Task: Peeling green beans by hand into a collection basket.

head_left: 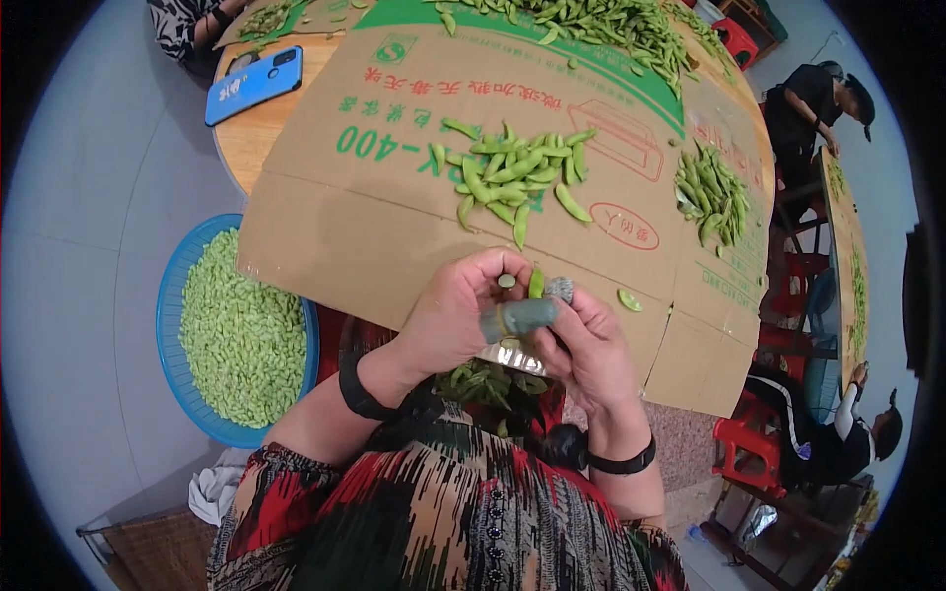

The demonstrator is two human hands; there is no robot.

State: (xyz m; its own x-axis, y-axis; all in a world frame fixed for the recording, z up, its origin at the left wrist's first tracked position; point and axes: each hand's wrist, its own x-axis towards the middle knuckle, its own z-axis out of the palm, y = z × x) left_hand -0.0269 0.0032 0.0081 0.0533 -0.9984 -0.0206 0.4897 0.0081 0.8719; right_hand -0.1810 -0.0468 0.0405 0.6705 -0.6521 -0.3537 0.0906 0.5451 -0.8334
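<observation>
Because a green pod (536,284) is pinched in the fingertips where the left hand (448,305) and the right hand (603,360) meet, the fingers of both being curled inward, it could be shot sideways if squeezed too hard; which fingertips bear most pressure cannot be told. With the hands taken as the clock's centre, a small round piece (506,281), probably a bean, is seen toward eleven o'clock and might be dropped if the left fingertips were loosened. Feel could be dulled by the grey-green cover (522,318), apparently worn on a thumb. At six o'clock, a shiny dish (514,358) is partly hidden by the hands, and its contents cannot be made out. Toward seven, dark husks (477,384) are heaped; whether they are held by a container cannot be told. At nine, a blue basin (168,315) is thickly filled with shelled beans (239,340), which could be spilled if it were knocked. At twelve, whole pods (517,172) are piled loose on the cardboard (325,227), kept in by no wall.
</observation>
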